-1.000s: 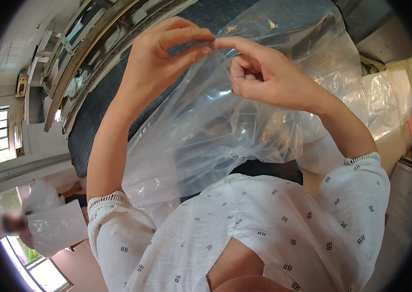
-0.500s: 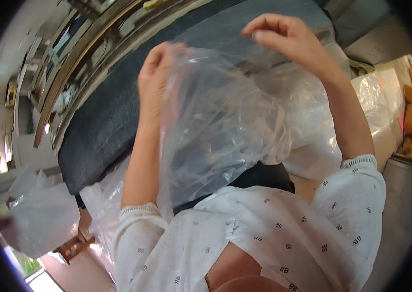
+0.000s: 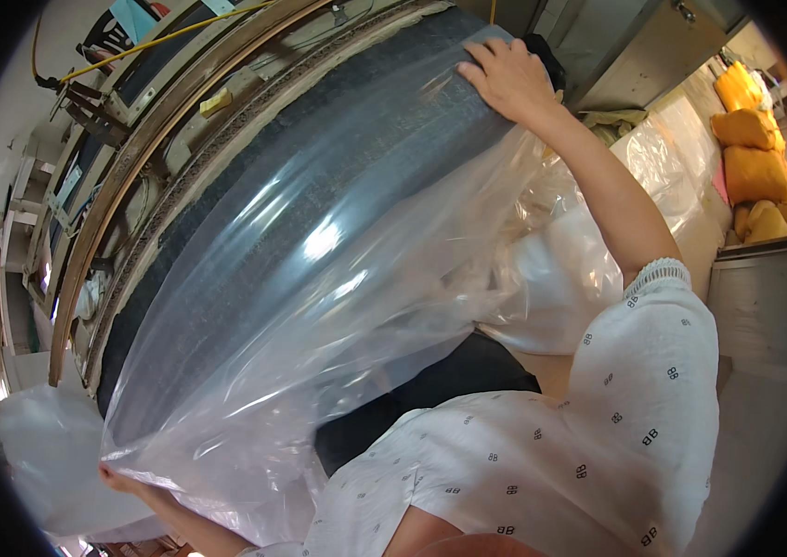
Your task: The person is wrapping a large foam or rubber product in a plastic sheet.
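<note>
A large sheet of clear plastic film (image 3: 319,278) lies stretched across a long dark padded surface (image 3: 273,139). Its near part hangs in folds in front of me. At the lower left, my left hand (image 3: 124,478) pinches a corner of the film, with the fingers closed on it. My right hand (image 3: 512,79) rests palm down at the far right end of the film, fingers spread out. The film runs taut between the two hands and shows bright reflections.
Beyond the dark surface runs a machine frame with a long brown rail (image 3: 87,218); a small yellow piece (image 3: 215,102) lies on it. More crumpled clear plastic (image 3: 565,265) is at the right. Orange-yellow bundles (image 3: 755,176) are stacked behind a grey metal cabinet (image 3: 760,288).
My left hand has moved down to the lower left with the film corner. My right hand has come down onto the surface. The bunched film is now spread flat.
</note>
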The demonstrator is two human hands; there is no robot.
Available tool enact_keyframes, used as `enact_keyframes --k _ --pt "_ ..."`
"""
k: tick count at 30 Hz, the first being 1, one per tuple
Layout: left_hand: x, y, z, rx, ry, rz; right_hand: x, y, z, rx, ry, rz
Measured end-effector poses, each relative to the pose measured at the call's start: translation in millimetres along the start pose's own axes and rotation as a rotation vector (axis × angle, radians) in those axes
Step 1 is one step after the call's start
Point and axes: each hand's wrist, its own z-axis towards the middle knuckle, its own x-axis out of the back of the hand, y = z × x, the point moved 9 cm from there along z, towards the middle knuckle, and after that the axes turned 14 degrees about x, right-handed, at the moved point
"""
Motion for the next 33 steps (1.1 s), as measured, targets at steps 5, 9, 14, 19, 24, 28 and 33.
enact_keyframes --k 5,9,14,19,24,28,33 --pt "48.0 -34.4 125.8 -0.476 0.08 0.756 -31.1 49.5 43.7 -0.06 0.054 0.031" --pt "-38.2 -49.0 142.8 -0.513 0.197 0.861 1.2 46.8 52.3 0.002 0.334 -0.287" --pt "-17.8 -33.7 150.9 -0.49 0.22 0.809 -83.3 74.1 46.3 -0.186 -0.031 0.441" --pt "-1.0 -68.4 132.8 -0.068 -0.052 0.26 -121.2 90.8 78.9 0.039 -0.077 0.802" --pt "-85.5 -18.2 55.6 -0.359 0.143 0.361 -141.5 111.2 64.7 -0.239 -0.556 0.602" --pt "-55.8 -16.1 41.0 -0.411 0.267 0.24 10.8 -48.4 134.2 0.321 -0.007 -0.275" --pt "-76.4 -11.7 27.5 -0.266 0.21 0.069 66.0 -291.6 101.5 0.41 -0.406 1.443"
